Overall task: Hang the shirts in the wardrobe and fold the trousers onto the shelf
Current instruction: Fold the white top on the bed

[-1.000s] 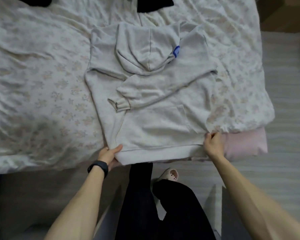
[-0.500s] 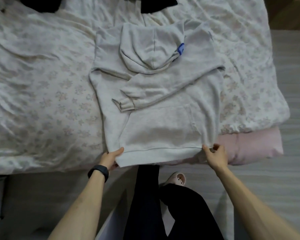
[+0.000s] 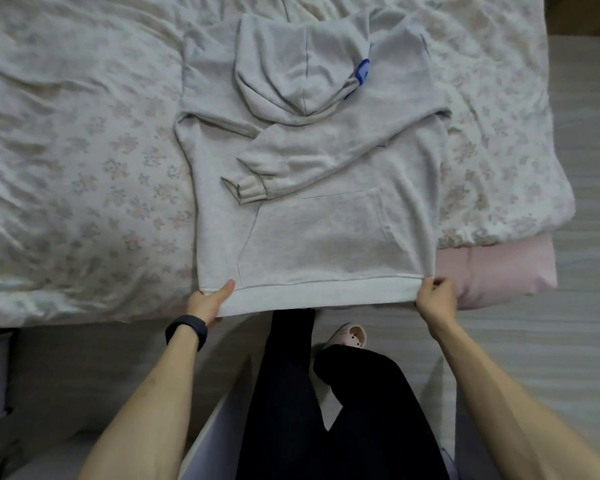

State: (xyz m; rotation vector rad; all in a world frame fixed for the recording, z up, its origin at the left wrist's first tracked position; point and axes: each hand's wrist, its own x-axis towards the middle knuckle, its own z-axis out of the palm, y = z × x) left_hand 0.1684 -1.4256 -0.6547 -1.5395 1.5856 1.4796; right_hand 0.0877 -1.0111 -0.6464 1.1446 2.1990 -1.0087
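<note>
While the light grey hoodie (image 3: 326, 161) lies flat on the flowered quilt (image 3: 84, 168) of the bed, its ribbed hem (image 3: 319, 292) is held at both near corners. The near left corner is gripped by the left hand (image 3: 207, 304): the thumb is laid on top of the hem, and the other fingers are hidden under the cloth. The near right corner is pinched by the right hand (image 3: 435, 297) between the thumb and the curled fingers. The hem is stretched straight between the two hands, and it reaches just over the near edge of the bed. The hood (image 3: 302, 64) is turned down onto the chest, and a blue mark (image 3: 362, 71) is seen at its right edge. One sleeve (image 3: 343, 150) is folded across the body from the right, so that its cuff (image 3: 248, 190) rests near the left side, just beyond the front pocket (image 3: 312, 237). A black band (image 3: 186, 330) is worn on the left wrist. To the right of the right hand a pink cover (image 3: 499, 271) is seen under the quilt. Below the hem, black trousers on the person's legs and a pale shoe (image 3: 349, 336) are visible on the floor.
</note>
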